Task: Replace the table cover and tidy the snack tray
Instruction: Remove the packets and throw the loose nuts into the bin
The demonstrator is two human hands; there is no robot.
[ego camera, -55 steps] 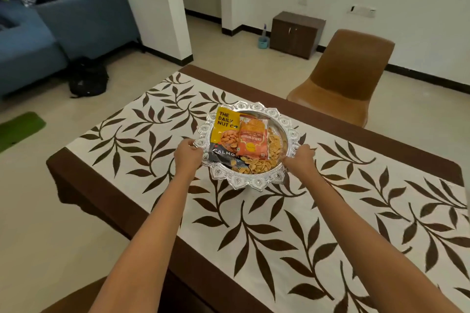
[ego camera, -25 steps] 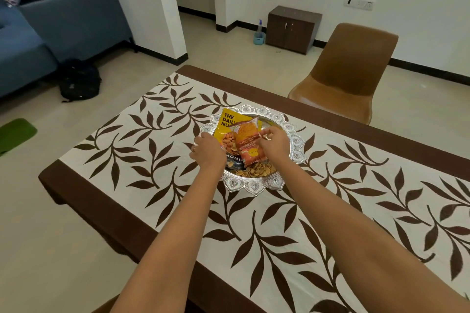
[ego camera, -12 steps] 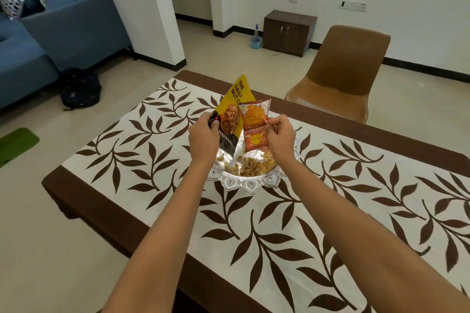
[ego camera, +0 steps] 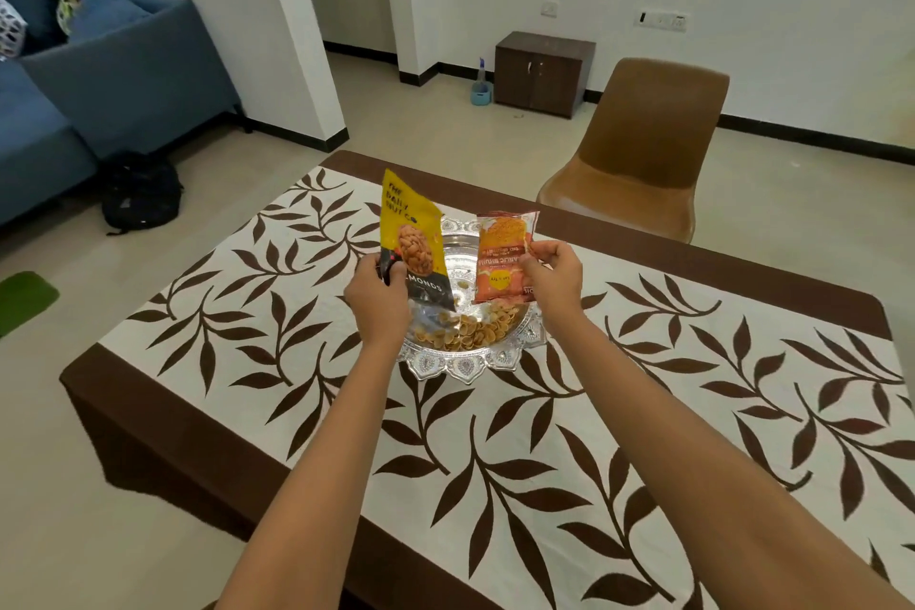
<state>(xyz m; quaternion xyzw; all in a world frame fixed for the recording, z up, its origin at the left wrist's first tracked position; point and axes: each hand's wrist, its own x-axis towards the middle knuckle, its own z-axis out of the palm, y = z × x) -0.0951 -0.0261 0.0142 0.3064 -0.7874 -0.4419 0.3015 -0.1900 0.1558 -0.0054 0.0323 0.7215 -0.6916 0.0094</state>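
A silver ornate snack tray (ego camera: 465, 364) sits on the table cover (ego camera: 569, 436), white with brown leaves and a brown border. Loose nuts (ego camera: 465, 329) lie in the tray's near half. My left hand (ego camera: 379, 300) grips a yellow and black almond packet (ego camera: 413, 245), held upright above the tray's left side. In my right hand (ego camera: 552, 275) is an orange snack packet (ego camera: 502, 258), raised over the tray's right side. The two packets are apart, with the tray's shiny bottom showing between them.
A brown chair (ego camera: 638, 149) stands at the table's far side. A small dark cabinet (ego camera: 544, 72) and a spray bottle (ego camera: 481, 84) are by the far wall. A blue sofa (ego camera: 99, 79), a black bag (ego camera: 138, 193) and a green mat (ego camera: 25, 300) are on the left.
Both hands left the tray rim, took one packet each and lifted them off the tray. Since half a second ago the packets have been drawn apart.
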